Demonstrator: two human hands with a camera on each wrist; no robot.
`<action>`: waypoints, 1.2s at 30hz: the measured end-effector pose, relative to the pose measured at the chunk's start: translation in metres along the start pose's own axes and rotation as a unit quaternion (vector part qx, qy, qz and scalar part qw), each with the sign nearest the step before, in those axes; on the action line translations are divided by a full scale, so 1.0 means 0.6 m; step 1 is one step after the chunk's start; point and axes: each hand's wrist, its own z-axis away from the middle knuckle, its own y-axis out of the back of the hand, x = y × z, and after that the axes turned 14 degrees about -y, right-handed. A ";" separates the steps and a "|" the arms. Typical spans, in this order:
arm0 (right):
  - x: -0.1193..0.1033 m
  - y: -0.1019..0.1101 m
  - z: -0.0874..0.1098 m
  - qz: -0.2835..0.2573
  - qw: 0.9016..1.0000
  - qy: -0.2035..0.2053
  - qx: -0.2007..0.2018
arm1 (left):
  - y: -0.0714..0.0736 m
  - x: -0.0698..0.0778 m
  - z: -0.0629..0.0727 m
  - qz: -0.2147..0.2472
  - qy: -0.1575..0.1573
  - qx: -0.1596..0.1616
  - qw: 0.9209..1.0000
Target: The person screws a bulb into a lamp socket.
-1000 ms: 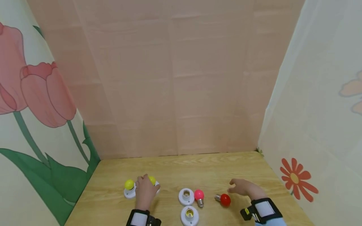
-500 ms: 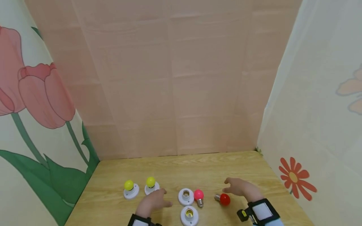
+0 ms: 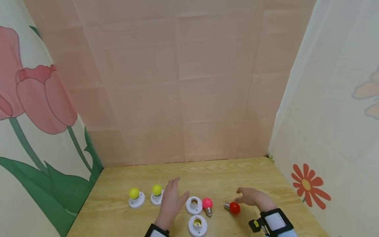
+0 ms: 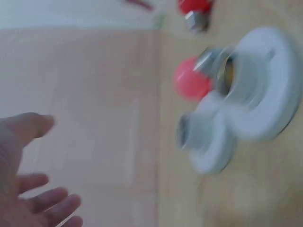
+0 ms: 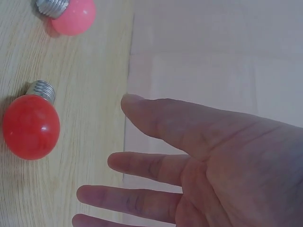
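My left hand [image 3: 171, 203] is spread, fingers pointing forward and thumb out, holding nothing. It is just left of two empty white lamp sockets [image 3: 197, 225], one behind the other. Beside the rear socket [image 3: 193, 205] lies a pink bulb [image 3: 207, 203], metal base toward me. To its right a red bulb [image 3: 235, 208] lies on its side, base pointing left. My right hand [image 3: 251, 197] hovers just behind and right of the red bulb, fingers loose, with nothing in it; the right wrist view shows its fingers apart from the red bulb [image 5: 31, 126].
On the left stand two more white sockets with yellow bulbs upright in them, a left bulb [image 3: 134, 193] and a right bulb [image 3: 157, 190]. The wooden table [image 3: 207, 174] ends at a pinkish-brown back sheet [image 3: 180, 98], with printed sheets on both sides.
My left hand has come away from the right yellow bulb and moved right toward the empty sockets, its fingers opening out. The right hand has barely shifted.
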 end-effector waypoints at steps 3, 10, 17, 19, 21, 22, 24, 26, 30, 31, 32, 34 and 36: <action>0.001 0.001 0.000 -0.004 1.000 0.001 -0.001 | -0.046 0.022 0.011 -0.030 0.020 0.020 0.999; 0.003 0.000 -0.002 -0.010 1.000 0.003 -0.006 | -0.129 0.041 0.062 -0.113 0.090 -0.144 0.979; 0.010 -0.002 0.000 -0.009 1.000 0.009 -0.002 | -0.149 0.043 0.079 -0.136 0.094 -0.148 0.975; 0.011 -0.002 0.002 -0.009 1.000 0.011 0.000 | -0.143 0.043 0.077 -0.123 0.090 -0.149 0.977; 0.013 -0.001 0.003 -0.009 1.000 0.011 0.001 | -0.126 0.045 0.072 -0.098 0.087 -0.157 0.979; 0.013 -0.001 0.003 -0.008 1.000 0.010 0.002 | -0.114 0.047 0.069 -0.085 0.082 -0.159 0.980; 0.016 -0.001 0.005 -0.006 1.000 0.009 0.002 | -0.083 0.055 0.056 -0.062 0.071 -0.163 0.982; 0.017 -0.001 0.004 -0.005 1.000 0.006 0.001 | -0.047 0.065 0.039 -0.039 0.063 -0.162 0.984; 0.018 -0.003 0.003 -0.004 1.000 0.002 -0.002 | 0.014 0.085 0.000 0.006 0.026 -0.093 0.995; 0.018 -0.003 0.003 -0.005 1.000 0.002 -0.003 | 0.025 0.090 -0.009 0.033 0.025 -0.068 0.997; 0.018 -0.004 0.003 -0.005 1.000 0.002 -0.003 | 0.034 0.093 -0.016 0.050 0.017 -0.037 0.998; 0.017 -0.006 0.001 -0.005 1.000 -0.001 -0.003 | 0.045 0.097 -0.025 0.086 0.001 0.025 0.996; 0.016 -0.007 0.001 -0.005 1.000 -0.002 -0.003 | 0.050 0.097 -0.029 0.108 -0.010 0.075 0.991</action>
